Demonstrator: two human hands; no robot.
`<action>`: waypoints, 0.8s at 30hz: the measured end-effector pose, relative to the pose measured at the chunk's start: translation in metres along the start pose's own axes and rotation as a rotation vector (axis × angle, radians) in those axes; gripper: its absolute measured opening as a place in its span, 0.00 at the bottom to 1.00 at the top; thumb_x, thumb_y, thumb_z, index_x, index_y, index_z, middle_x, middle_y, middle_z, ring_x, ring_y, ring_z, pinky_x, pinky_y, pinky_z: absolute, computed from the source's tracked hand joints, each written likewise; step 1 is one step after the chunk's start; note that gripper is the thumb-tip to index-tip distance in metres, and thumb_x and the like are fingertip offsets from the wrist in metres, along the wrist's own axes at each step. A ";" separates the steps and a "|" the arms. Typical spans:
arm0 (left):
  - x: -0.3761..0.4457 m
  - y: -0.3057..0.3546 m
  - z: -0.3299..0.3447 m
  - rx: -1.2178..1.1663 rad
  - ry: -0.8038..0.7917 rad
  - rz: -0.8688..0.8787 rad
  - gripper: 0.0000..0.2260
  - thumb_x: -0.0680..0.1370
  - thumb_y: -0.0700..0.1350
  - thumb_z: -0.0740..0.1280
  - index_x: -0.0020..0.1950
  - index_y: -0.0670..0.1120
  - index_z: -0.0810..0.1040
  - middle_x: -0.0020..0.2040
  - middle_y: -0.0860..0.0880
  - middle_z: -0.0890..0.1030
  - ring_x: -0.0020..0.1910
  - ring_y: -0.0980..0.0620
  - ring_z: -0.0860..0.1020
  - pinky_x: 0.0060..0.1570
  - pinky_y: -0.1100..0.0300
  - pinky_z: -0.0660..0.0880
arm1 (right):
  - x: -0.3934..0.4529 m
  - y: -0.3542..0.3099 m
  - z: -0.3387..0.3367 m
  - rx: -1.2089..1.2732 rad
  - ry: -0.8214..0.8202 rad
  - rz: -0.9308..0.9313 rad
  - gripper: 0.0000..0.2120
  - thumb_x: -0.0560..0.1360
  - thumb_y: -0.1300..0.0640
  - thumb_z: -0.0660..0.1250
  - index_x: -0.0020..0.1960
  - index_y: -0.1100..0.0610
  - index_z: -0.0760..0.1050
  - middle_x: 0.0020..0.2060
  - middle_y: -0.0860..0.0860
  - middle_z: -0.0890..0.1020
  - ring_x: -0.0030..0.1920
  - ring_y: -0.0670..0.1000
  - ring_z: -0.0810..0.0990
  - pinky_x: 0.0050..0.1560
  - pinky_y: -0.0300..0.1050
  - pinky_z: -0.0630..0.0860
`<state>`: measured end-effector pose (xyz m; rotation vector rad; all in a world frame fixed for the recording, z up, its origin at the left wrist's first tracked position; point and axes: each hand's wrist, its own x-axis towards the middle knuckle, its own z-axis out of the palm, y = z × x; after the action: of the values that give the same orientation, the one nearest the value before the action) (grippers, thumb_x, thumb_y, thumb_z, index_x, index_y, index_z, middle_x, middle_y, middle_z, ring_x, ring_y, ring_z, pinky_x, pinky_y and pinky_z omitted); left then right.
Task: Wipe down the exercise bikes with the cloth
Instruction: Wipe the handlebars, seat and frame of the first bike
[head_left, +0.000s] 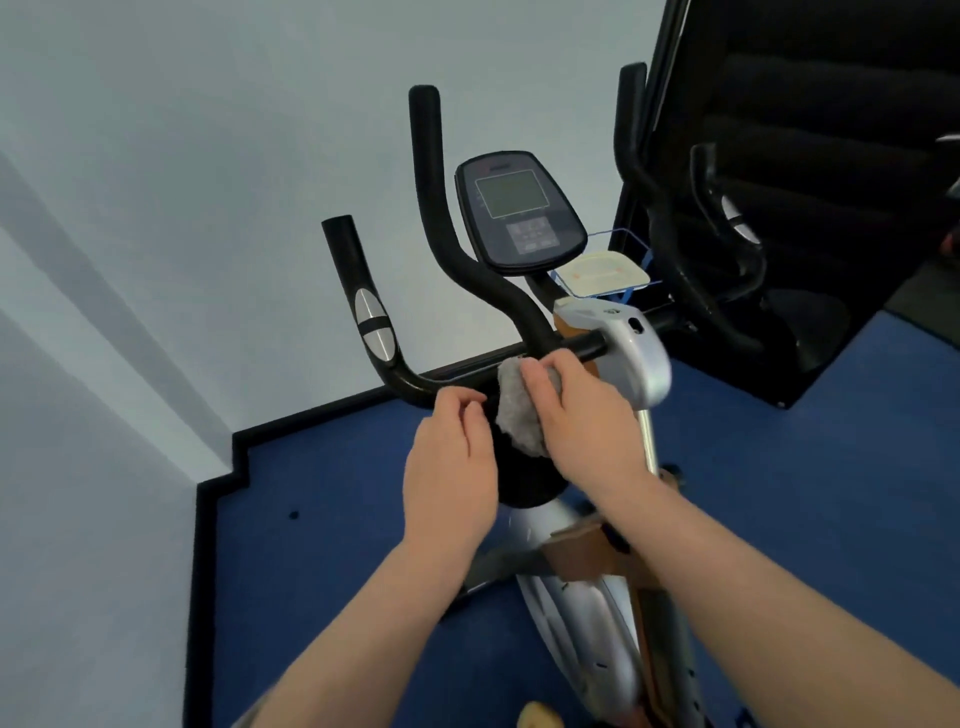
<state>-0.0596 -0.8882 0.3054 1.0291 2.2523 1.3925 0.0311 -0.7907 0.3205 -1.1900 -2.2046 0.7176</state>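
i see from the head camera the exercise bike (597, 597) right below me, with its black handlebar (467, 291) in the middle of the view. the right hand (582, 421) lies on the grey cloth (519, 410) and presses it against the horizontal bar of the handlebar, close to the silver stem housing (628, 353); the fingers are bent over the cloth and wrap it on the bar, and a part of the cloth hangs down below the hand. the left hand (449, 467) is just beside the cloth, on its left side, at the same bar; its fingers are curled, with the fingertips near the bar, but i cannot tell for sure if they grip the bar or only touch it. both forearms come up from the bottom edge of the view. above the hands stands the console (519, 208) with a grey screen and a small pad of buttons. on the left arm of the handlebar there is a silver pulse sensor (375, 325). behind the console, to the right, a small clear container (605, 273) with a pale lid is partly hidden. a second black machine (779, 208) stands at the right, near the wall. the floor is a blue carpet (322, 545) with a black skirting (208, 519) along the white wall (156, 208).
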 end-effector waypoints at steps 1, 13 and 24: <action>-0.001 -0.001 -0.001 0.016 -0.019 -0.007 0.12 0.82 0.53 0.51 0.56 0.56 0.73 0.46 0.49 0.79 0.44 0.51 0.77 0.44 0.49 0.75 | -0.010 0.000 0.003 0.079 0.055 0.011 0.21 0.76 0.34 0.47 0.52 0.48 0.68 0.40 0.48 0.80 0.41 0.52 0.79 0.44 0.53 0.77; -0.005 -0.002 -0.002 0.077 -0.033 0.030 0.14 0.84 0.52 0.50 0.60 0.52 0.73 0.46 0.44 0.77 0.42 0.46 0.75 0.38 0.53 0.68 | -0.016 0.006 0.002 -0.414 0.066 0.015 0.18 0.81 0.40 0.46 0.57 0.52 0.64 0.37 0.48 0.71 0.35 0.55 0.71 0.28 0.44 0.56; -0.006 0.004 -0.004 0.123 -0.027 0.027 0.14 0.84 0.49 0.49 0.59 0.47 0.73 0.44 0.43 0.77 0.44 0.41 0.75 0.38 0.52 0.67 | 0.003 -0.013 -0.026 -0.665 -0.190 -0.214 0.17 0.79 0.59 0.60 0.67 0.56 0.62 0.57 0.56 0.69 0.43 0.57 0.73 0.29 0.48 0.64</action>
<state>-0.0556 -0.8940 0.3104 1.1135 2.3374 1.2558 0.0396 -0.7891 0.3490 -1.1768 -2.7915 -0.0120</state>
